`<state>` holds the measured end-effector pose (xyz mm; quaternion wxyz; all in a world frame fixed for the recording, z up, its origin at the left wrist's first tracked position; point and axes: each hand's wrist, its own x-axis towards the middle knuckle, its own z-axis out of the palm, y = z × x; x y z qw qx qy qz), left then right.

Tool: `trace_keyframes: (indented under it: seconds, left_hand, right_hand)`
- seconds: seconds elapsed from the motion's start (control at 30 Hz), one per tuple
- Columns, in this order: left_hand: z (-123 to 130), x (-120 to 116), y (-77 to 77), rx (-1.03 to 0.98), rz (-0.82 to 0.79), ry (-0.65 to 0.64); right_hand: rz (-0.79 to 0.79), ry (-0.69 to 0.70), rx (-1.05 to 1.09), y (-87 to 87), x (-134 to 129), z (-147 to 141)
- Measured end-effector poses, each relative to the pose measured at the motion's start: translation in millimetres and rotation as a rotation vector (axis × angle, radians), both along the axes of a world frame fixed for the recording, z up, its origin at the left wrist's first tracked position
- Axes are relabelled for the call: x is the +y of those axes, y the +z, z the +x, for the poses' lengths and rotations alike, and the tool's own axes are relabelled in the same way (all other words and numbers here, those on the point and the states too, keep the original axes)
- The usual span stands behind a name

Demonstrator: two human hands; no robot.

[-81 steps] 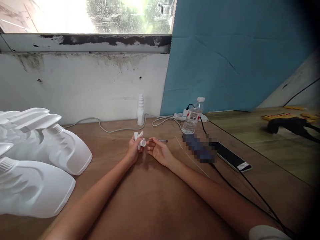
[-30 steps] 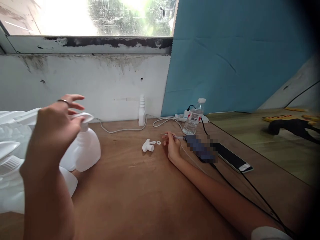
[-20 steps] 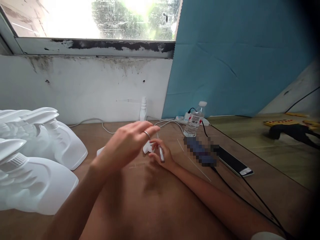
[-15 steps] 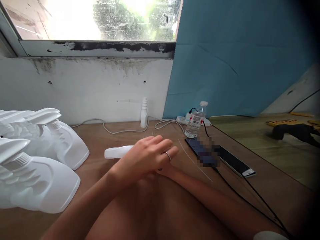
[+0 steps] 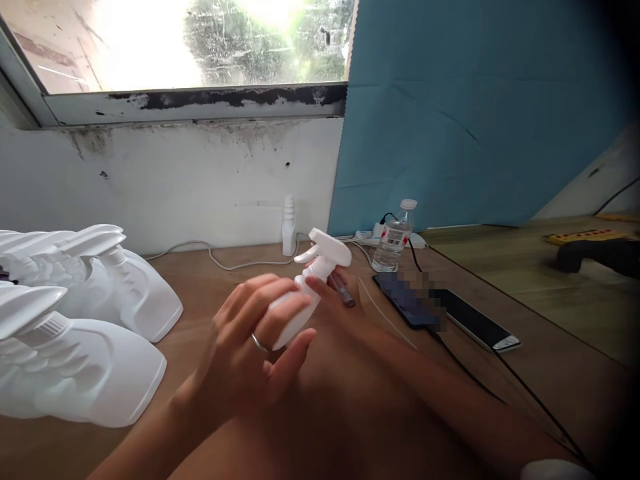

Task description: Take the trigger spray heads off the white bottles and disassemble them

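Observation:
A white spray bottle [image 5: 325, 253] with a trigger head is tilted between my two hands, its nozzle pointing up and left. My left hand [image 5: 255, 333], with a ring on one finger, wraps round the bottle's body from the left. On the right, my right hand [image 5: 340, 300] touches the bottle near its neck and also holds a small dark, partly clear stick-like object [image 5: 342, 289]. Part of the bottle's body is hidden behind my left fingers.
Several white spray bottles [image 5: 105, 360] lie at the left. A small white bottle [image 5: 289, 230] stands by the wall. To the right are a water bottle [image 5: 393, 243], two phones [image 5: 473, 320] and cables.
The white bottle, lying low and mostly covered before, is now raised and tilted with its trigger head showing. My left hand has moved left and down, uncovering my right hand and the dark object.

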<state>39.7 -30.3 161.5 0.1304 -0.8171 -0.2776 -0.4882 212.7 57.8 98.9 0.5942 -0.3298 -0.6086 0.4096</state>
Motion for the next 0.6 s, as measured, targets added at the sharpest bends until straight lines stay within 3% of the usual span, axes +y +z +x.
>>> trace_keyframes:
  seconds: [0.07,0.13,0.27,0.33,0.43,0.6]
  left_hand:
    - [2,14,-17.5,-0.157,-0.069,0.058]
    - [5,34,-38.7,-0.299,-0.253,0.057]
    - [14,63,-82.3,-0.553,-0.934,-0.126]
    - [19,68,-101.2,-0.679,-1.164,-0.27]
    - [23,69,-122.5,-0.831,-1.36,-0.432]
    - [13,72,-136.9,-0.902,-1.621,-0.594]
  right_hand:
    - [0.011,-0.036,-0.005,12.5,-2,3]
    - [0.017,-0.095,0.006,22.9,-5,6]
    - [-0.029,-0.178,0.144,33.4,-7,12]
    - [-0.116,-0.113,0.21,34.4,-5,13]
    - [-0.265,0.033,0.269,32.3,-1,13]
    - [-0.385,0.283,0.401,24.1,8,10]
